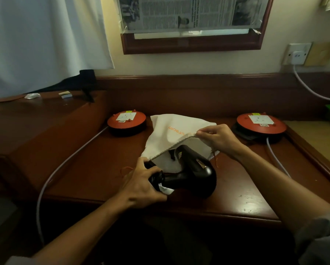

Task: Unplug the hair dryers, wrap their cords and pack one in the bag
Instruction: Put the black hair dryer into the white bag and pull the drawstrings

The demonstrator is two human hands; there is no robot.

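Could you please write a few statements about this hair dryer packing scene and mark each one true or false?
1. The left hand grips the black hair dryer by its handle. True.
2. The right hand lifts the upper edge of the white bag. True.
3. The hair dryer is fully inside the bag. False: only its front end sits in the opening; most of it is outside.
4. Two red cord reels, the left reel and the right reel, sit on the wooden desk. True.
5. The bag has blue lettering. False: the lettering is orange.
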